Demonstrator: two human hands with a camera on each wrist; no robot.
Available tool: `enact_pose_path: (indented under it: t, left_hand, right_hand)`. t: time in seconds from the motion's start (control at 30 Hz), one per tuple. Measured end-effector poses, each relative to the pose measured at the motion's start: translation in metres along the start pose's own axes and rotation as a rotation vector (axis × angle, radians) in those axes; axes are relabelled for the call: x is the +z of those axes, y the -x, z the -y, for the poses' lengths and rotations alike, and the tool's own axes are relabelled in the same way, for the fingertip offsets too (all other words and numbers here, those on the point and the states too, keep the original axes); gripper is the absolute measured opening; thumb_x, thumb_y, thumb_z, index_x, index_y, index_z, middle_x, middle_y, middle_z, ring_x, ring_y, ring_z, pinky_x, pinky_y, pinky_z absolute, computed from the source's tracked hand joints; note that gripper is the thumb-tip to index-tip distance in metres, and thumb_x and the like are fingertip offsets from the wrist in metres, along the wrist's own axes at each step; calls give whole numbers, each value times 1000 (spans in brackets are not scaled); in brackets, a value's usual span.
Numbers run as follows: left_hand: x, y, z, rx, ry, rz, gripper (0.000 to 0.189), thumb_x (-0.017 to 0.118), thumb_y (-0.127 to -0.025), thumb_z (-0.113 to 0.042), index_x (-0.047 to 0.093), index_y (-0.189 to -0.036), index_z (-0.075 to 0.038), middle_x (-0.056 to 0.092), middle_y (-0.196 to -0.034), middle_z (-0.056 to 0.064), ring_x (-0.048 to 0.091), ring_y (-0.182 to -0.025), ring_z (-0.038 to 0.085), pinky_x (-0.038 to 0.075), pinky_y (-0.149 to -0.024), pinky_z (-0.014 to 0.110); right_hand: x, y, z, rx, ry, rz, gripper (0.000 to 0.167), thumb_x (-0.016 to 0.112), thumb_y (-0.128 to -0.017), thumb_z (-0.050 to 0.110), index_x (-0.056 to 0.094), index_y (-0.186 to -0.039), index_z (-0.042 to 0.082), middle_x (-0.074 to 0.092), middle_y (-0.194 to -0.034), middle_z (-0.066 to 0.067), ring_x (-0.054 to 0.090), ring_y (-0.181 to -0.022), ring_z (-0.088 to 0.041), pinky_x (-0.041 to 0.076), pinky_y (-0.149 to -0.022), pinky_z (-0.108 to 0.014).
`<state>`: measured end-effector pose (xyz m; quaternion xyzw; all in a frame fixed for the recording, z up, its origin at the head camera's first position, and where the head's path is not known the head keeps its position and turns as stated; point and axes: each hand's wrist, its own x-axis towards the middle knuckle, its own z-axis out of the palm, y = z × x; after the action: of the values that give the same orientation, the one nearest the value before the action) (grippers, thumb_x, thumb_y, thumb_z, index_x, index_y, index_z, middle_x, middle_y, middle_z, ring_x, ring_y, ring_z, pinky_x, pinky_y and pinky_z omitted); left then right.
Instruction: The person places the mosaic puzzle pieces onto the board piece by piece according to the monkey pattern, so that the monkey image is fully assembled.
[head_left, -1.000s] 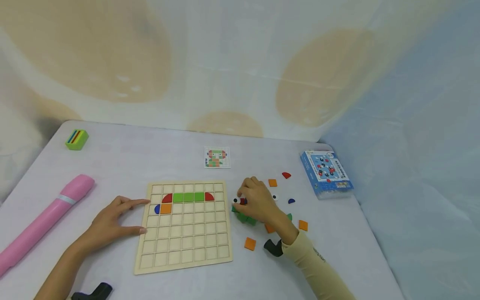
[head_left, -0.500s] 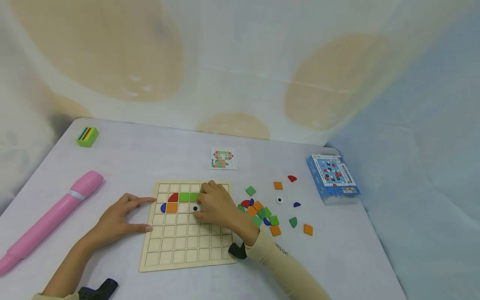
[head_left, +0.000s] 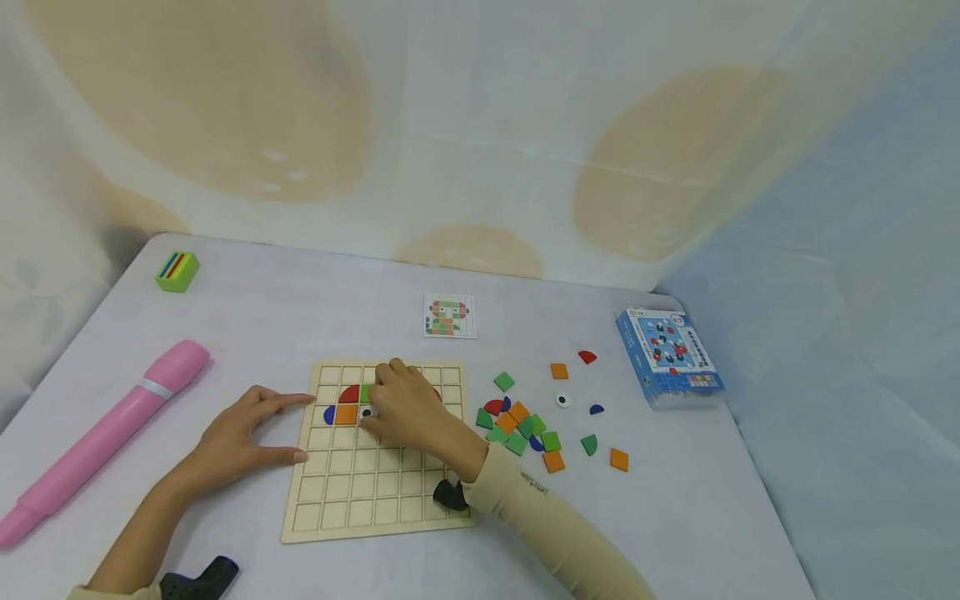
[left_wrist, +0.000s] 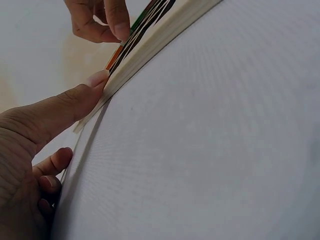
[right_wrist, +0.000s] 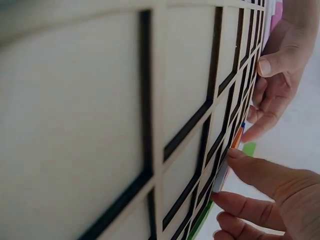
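My right hand [head_left: 415, 410] is over the upper part of the wooden grid board [head_left: 362, 486]. It pinches a white eye tile [head_left: 365, 412] with a black dot between thumb and finger, just right of the orange square tile [head_left: 346, 414]. In the right wrist view the tile's pale edge shows between those fingertips, close to the grid. A blue half-round tile [head_left: 329, 414] lies left of the orange one, with a red quarter-round tile [head_left: 349, 393] above. The right hand hides most of the green row. My left hand [head_left: 243, 431] touches the board's left edge with thumb and index finger spread.
Loose green, orange, red and blue tiles [head_left: 517, 442] lie right of the board, with another eye tile [head_left: 563, 401] among them. A pattern card [head_left: 449, 316] lies behind. A blue box [head_left: 670, 357] stands at right; a pink roll [head_left: 112, 437] and green block [head_left: 177, 272] are at left.
My right hand has moved left from the loose tiles onto the board, carrying the eye tile, and then further left to beside the orange tile. The left hand stays at the board's edge.
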<state>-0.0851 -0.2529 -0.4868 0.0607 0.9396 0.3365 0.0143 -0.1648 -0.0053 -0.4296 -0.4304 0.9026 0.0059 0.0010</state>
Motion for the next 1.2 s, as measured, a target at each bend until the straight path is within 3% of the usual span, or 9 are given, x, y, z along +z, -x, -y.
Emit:
enact_pose_path:
  t: [0.23, 0.4, 0.6, 0.8, 1.2]
  left_hand:
    - [1, 0, 2, 5, 1, 0, 78, 86, -68, -53, 61, -135, -23, 50, -105, 3, 49, -95, 21, 38, -76, 35]
    - [2, 0, 1, 0, -3, 10, 79, 86, -68, -54, 61, -136, -22, 51, -106, 4, 49, -95, 21, 39, -76, 35]
    - [2, -1, 1, -3, -26, 15, 80, 85, -68, -56, 60, -136, -22, 51, -108, 5, 50, -96, 22, 39, -77, 37]
    - [1, -2, 1, -13, -35, 23, 80, 86, -68, -54, 60, -137, -22, 51, -109, 6, 50, -96, 22, 40, -77, 38]
    - [0, -2, 5, -26, -33, 41, 83, 85, -68, -56, 57, -139, -22, 49, -108, 6, 48, -96, 24, 38, -76, 37]
  right_hand:
    - [2, -3, 1, 15, 26, 19, 36, 71, -87, 52, 64, -71, 20, 62, -102, 2, 52, -93, -14, 46, -84, -28]
    - [0, 0, -1, 17, 58, 20, 36, 68, -88, 55, 69, -80, 20, 62, -102, 2, 53, -95, -15, 46, -87, -30]
    - [-17, 17, -14, 59, -51, -32, 33, 72, -87, 49, 73, -94, 17, 57, -99, 3, 47, -90, -13, 41, -80, -26]
    - [-25, 50, -47, 149, -189, -54, 30, 78, -86, 35, 75, -106, 13, 57, -102, 1, 48, -95, -15, 41, -84, -31]
    - [-17, 127, -137, 392, -322, -41, 28, 82, -82, 16, 75, -107, 5, 63, -105, -11, 50, -99, -24, 44, -86, -39]
